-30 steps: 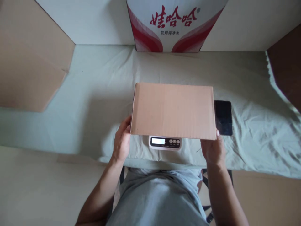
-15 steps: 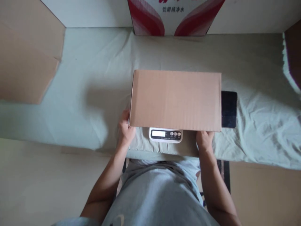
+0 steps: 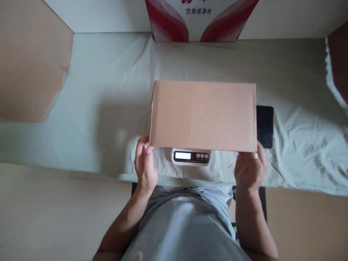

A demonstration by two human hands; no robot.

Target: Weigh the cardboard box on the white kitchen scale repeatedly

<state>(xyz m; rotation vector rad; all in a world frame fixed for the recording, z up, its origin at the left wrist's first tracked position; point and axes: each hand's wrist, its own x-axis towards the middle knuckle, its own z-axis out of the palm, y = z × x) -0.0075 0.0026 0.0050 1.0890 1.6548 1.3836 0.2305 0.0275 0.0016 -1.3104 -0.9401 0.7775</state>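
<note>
A plain brown cardboard box [image 3: 203,116] sits over a white digital scale [image 3: 176,163], whose lit display and buttons show below the box's near edge. At the near left corner, my left hand [image 3: 145,163] grips the box with its thumb on the near side and fingers on the left side. My right hand [image 3: 250,166] holds the near right corner, thumb at the front and fingers along the right side. The rest of the scale is hidden under the box. I cannot tell whether the box touches it.
A dark flat phone-like device [image 3: 265,127] lies right of the box on the pale green cloth [image 3: 108,72]. Another cardboard box [image 3: 29,65] stands at the left. A red and white water carton [image 3: 202,25] is against the wall, and a dark object [image 3: 338,65] stands at the far right.
Both hands have shifted: the right one moved outward from under the near edge to the right corner, and the left one came lower. The box has barely moved.
</note>
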